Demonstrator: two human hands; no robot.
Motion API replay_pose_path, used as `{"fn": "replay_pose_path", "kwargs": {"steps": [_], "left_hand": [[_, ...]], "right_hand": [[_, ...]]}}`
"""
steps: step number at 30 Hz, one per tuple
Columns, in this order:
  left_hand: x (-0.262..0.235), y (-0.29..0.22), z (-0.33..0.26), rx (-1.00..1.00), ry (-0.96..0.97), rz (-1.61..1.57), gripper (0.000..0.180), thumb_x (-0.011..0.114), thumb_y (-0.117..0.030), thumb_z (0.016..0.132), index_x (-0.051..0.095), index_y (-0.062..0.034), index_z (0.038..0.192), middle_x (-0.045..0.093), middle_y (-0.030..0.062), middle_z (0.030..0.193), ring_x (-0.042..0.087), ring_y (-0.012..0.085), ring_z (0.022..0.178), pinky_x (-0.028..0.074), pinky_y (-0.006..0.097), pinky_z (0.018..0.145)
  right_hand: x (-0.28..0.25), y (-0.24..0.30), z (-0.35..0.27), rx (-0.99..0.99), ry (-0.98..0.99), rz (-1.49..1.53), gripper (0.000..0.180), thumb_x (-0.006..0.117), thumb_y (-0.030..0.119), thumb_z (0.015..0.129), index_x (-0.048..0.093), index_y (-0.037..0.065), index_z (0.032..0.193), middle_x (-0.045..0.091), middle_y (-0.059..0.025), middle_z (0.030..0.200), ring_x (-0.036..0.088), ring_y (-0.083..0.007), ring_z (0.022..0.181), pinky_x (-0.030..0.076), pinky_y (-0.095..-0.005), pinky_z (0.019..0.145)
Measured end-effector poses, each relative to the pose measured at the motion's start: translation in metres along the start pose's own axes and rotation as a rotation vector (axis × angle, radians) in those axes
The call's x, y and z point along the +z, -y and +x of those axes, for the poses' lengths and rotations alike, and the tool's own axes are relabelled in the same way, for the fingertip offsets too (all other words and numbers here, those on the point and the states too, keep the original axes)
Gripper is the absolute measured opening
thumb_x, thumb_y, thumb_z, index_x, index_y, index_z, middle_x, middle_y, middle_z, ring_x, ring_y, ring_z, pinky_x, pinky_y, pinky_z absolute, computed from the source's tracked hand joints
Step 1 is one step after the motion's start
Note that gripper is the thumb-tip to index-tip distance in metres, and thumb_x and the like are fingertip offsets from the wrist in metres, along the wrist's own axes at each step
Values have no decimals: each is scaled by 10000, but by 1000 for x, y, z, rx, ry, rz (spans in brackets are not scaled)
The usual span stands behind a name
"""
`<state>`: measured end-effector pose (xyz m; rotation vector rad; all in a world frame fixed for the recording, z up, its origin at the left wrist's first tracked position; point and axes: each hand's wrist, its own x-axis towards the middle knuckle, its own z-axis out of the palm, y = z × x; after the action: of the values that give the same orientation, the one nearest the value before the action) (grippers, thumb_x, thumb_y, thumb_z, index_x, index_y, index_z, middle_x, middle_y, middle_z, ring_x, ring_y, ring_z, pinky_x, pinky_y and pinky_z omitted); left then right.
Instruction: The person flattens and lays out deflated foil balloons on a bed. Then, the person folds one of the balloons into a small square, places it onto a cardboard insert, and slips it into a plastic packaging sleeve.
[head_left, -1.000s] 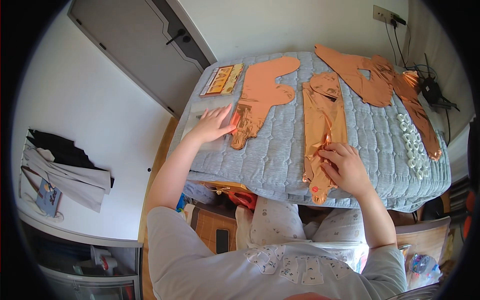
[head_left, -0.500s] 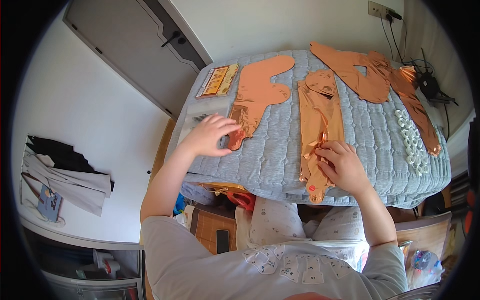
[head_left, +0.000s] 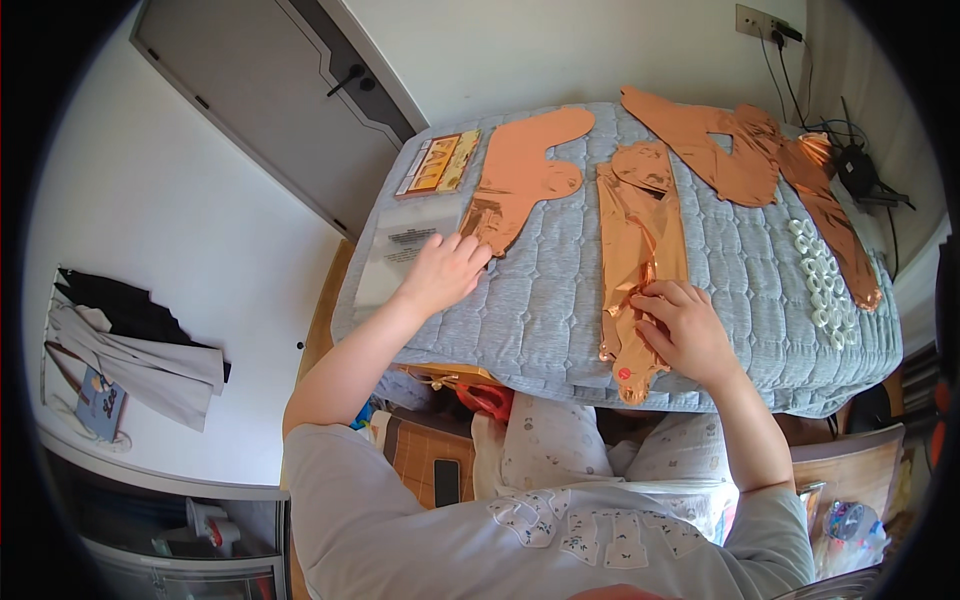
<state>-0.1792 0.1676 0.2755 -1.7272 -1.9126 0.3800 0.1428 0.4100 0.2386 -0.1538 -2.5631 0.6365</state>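
Four flat copper-coloured foil balloons are spread across the mattress. My left hand (head_left: 447,272) closes over the lower end of the left foil balloon (head_left: 530,150), which has two rounded arms; that end is hidden under my fingers. My right hand (head_left: 686,328) is shut in a pinch on the crinkled foil of the middle foil balloon (head_left: 622,240), a long strip with a red dot near its close end. Further off lie an angular foil balloon with a square hole (head_left: 745,165) and a narrow crumpled foil balloon (head_left: 835,230).
Clear plastic bags (head_left: 397,250) and a colourful flat package (head_left: 440,162) lie at the mattress's (head_left: 540,330) left. White rings (head_left: 823,290) sit in rows on the right, near a black adapter (head_left: 858,170) with cables. A phone (head_left: 446,483) is below.
My left hand has moved right and slightly up, closing from an open curve onto the left balloon's lower end. My right hand keeps its pinch, almost unmoved.
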Motion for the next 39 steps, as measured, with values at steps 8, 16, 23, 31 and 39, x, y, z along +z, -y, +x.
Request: {"fn": "replay_pose_path", "kwargs": {"steps": [8,16,23,31,39], "left_hand": [[-21,34,7,40,-95,62,88,654,-131,829,605,-139,902,574,26,900,668,185,770,540,365,676],[-45,98,3,40,-163,66,88,636,-112,835,602,-128,915,575,33,912,676,198,863,561,362,743],[1,72,-57,17,80,-159,229,717,-215,893,704,-151,1113,653,26,1058,660,251,993,536,390,859],[8,46,-68,-311,-181,-475,281,735,-258,907,700,-151,1164,668,37,1193,630,277,1138,463,429,991],[-38,-72,69,-47,-310,-770,173,714,-206,920,733,-119,1068,678,48,1181,641,281,1107,489,430,955]], "right_hand": [[-1,-1,-2,-8,-4,-1,284,729,155,885,739,91,1162,665,-88,1193,614,-316,1141,454,-428,998],[-1,0,0,-3,-4,7,288,728,149,880,736,86,1161,667,-86,1186,615,-312,1140,453,-420,1001],[0,-2,-2,-5,-13,2,276,727,146,884,743,87,1153,666,-83,1192,613,-309,1147,453,-421,1003],[-1,1,-2,-4,9,12,279,723,150,891,740,86,1161,660,-88,1201,609,-307,1162,450,-421,1016],[-1,-2,1,26,8,-2,256,719,185,907,755,79,1138,682,-101,1186,625,-321,1146,466,-432,1007]]}}
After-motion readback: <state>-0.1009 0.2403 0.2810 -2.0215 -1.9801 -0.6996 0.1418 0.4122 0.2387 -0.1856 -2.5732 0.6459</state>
